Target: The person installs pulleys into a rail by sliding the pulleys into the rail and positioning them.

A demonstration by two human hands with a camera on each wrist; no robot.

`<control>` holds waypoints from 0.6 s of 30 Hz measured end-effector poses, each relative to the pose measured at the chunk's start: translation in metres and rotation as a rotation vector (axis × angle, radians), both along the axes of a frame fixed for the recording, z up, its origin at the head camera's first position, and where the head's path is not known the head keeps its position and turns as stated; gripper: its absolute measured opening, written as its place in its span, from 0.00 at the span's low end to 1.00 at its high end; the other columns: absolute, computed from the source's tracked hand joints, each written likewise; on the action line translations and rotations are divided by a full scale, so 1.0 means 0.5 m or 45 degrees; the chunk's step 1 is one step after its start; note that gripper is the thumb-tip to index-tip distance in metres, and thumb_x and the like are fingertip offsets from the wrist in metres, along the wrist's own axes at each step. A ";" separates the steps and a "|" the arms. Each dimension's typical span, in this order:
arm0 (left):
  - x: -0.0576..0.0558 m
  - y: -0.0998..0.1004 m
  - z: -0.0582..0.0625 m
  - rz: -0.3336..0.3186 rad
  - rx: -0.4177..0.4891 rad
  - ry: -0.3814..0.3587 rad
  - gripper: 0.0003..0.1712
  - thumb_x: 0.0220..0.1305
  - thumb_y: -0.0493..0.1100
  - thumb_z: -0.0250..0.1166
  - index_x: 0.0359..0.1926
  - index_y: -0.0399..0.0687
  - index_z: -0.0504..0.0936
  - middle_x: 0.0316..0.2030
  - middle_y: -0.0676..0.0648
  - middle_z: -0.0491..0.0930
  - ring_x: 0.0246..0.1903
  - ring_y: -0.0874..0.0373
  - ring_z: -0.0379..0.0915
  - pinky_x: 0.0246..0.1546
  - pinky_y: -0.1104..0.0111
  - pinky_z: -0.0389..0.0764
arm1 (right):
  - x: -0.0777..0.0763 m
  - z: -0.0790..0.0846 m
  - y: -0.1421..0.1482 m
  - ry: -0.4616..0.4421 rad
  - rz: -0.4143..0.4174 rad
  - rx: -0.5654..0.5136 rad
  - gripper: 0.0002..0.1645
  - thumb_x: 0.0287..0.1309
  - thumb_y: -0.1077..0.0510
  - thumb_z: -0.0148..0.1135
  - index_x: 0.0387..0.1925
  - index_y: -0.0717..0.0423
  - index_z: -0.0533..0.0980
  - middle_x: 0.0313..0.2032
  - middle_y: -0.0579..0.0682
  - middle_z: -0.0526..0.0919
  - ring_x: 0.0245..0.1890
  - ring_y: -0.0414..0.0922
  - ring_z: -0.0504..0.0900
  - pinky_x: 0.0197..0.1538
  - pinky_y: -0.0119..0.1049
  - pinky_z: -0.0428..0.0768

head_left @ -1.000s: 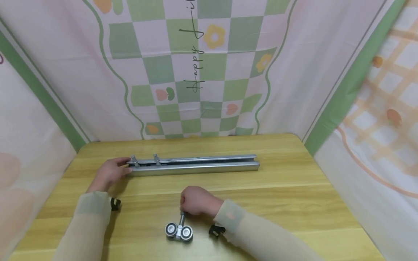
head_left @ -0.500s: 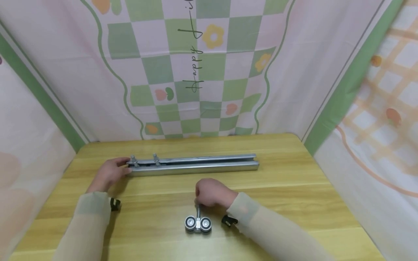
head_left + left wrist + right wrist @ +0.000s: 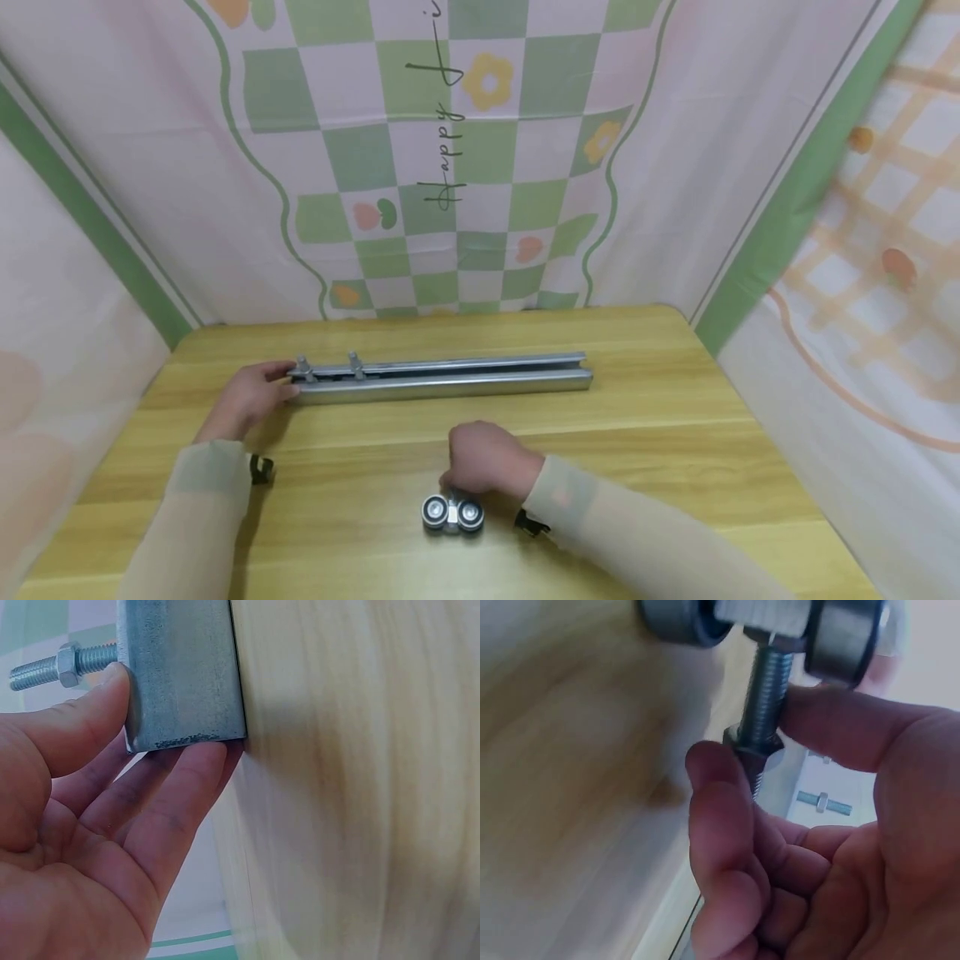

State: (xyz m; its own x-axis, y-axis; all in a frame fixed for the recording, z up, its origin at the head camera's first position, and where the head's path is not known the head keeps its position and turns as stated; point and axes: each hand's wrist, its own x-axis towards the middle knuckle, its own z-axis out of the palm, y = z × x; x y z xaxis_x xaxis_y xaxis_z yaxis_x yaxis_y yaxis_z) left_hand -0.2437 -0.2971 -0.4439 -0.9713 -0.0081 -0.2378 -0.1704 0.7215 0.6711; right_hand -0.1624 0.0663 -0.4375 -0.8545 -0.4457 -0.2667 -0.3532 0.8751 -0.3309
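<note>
A silver C-shaped metal rail [image 3: 450, 386] lies lengthwise on the wooden table, its slot facing up. Two threaded bolts stand out of the slot near the left end; one bolt with a nut [image 3: 68, 664] shows in the left wrist view. My left hand [image 3: 251, 400] holds that end, thumb on the upper edge and fingertips against the end face [image 3: 187, 741]. In front of the rail, my right hand [image 3: 491, 458] pinches the bolt [image 3: 763, 697] of a roller trolley [image 3: 453, 513] between thumb and curled fingers, close to its nut. The trolley's wheels face the head camera.
The wooden table [image 3: 660, 467] extends around both hands. Patterned cloth [image 3: 480, 167] hangs behind it and along both sides. A black wrist-camera mount [image 3: 532, 523] sits at the right cuff, another mount [image 3: 261, 469] at the left.
My right hand has moved right with the roller trolley, and the trolley's bolt has tipped back out of sight under the hand. The left hand keeps its place on the rail.
</note>
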 end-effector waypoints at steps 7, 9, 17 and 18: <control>-0.001 -0.002 -0.002 -0.004 0.000 0.007 0.37 0.70 0.50 0.64 0.73 0.41 0.64 0.71 0.31 0.60 0.68 0.30 0.53 0.63 0.35 0.55 | 0.013 0.009 -0.006 0.025 0.041 0.024 0.16 0.44 0.53 0.71 0.16 0.49 0.70 0.17 0.43 0.73 0.17 0.41 0.70 0.23 0.35 0.73; -0.002 -0.003 -0.003 0.001 0.001 0.000 0.37 0.70 0.50 0.64 0.73 0.41 0.65 0.70 0.31 0.60 0.67 0.30 0.55 0.62 0.35 0.56 | 0.013 0.008 -0.005 0.043 0.052 0.036 0.17 0.43 0.55 0.71 0.15 0.49 0.69 0.16 0.42 0.72 0.16 0.40 0.70 0.23 0.35 0.73; -0.002 0.000 0.002 0.011 -0.024 0.001 0.37 0.69 0.49 0.65 0.72 0.40 0.65 0.70 0.30 0.59 0.68 0.29 0.52 0.63 0.35 0.54 | 0.016 0.015 0.020 0.052 0.028 0.084 0.18 0.43 0.54 0.72 0.13 0.48 0.69 0.14 0.42 0.72 0.16 0.40 0.71 0.20 0.35 0.73; -0.002 0.001 0.003 0.008 -0.031 0.005 0.37 0.69 0.49 0.65 0.72 0.40 0.65 0.70 0.30 0.59 0.68 0.28 0.51 0.63 0.34 0.53 | 0.016 0.016 0.023 0.046 0.022 0.083 0.18 0.43 0.53 0.72 0.13 0.49 0.70 0.15 0.42 0.73 0.16 0.40 0.71 0.21 0.35 0.73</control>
